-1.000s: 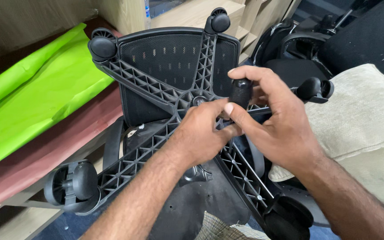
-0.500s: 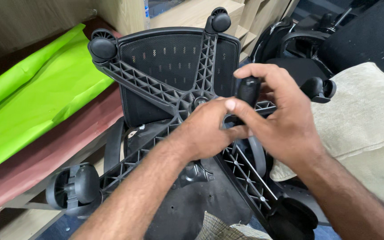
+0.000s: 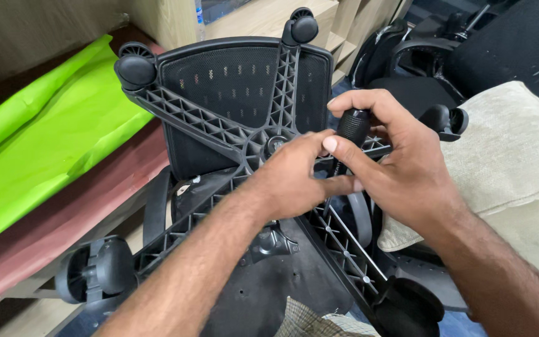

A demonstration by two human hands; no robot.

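An upturned black office chair lies before me, its five-armed ribbed plastic base [image 3: 204, 122] facing up with a caster [image 3: 135, 68] at each arm's end. My right hand [image 3: 394, 168] is closed around the black ribbed handle of a screwdriver [image 3: 352, 128], which points down beside the base's centre hub [image 3: 274, 143]. My left hand [image 3: 294, 181] rests on the base just right of the hub, its fingers at the tool's lower end, which they hide. The mesh backrest [image 3: 232, 81] lies behind the base.
Bright green sheet material [image 3: 45, 137] and a reddish board [image 3: 82, 206] lie at the left on wooden shelving. A beige cushion [image 3: 519, 162] sits at the right. More black chair parts [image 3: 506, 43] are stacked at the back right. Casters stick out at bottom left [image 3: 95, 271] and bottom right [image 3: 407, 306].
My right hand has shifted the screwdriver handle slightly right and tilted it. The view has drifted a little, so the chair base sits marginally further left.
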